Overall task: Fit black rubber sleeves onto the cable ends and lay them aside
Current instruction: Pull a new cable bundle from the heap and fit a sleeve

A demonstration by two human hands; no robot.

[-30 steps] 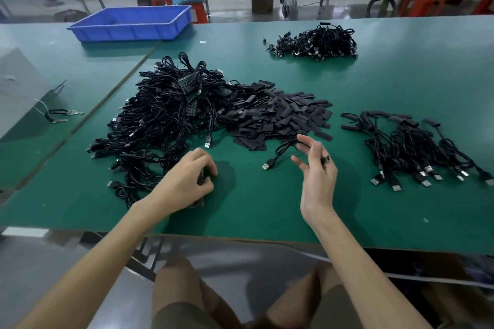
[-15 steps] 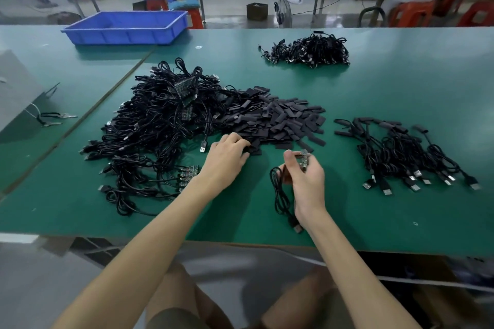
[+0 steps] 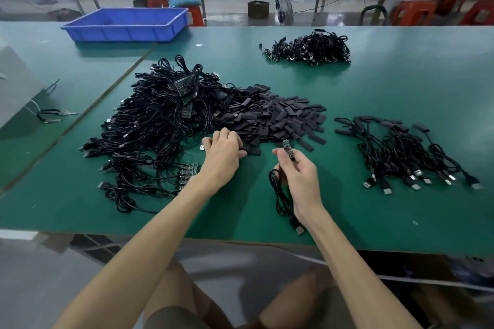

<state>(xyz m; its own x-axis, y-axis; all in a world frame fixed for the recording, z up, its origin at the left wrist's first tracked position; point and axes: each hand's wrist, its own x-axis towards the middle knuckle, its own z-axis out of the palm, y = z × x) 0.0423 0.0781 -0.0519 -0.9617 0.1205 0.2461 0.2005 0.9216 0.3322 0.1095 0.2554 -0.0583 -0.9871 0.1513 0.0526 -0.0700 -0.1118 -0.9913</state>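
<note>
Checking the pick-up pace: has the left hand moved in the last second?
Yes. The left hand left the tangled cable pile and went right and forward, to the near edge of the rubber sleeve pile.

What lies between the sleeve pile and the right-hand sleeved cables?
Head view: only a narrow bare strip of table parts sleeve pile from cables.

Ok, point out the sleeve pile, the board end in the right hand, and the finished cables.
sleeve pile (image 3: 280, 117), head view, middle of the heap.
board end (image 3: 286, 144), head view, its exposed upper part.
finished cables (image 3: 401, 152), head view, centre of the bundle.
</note>
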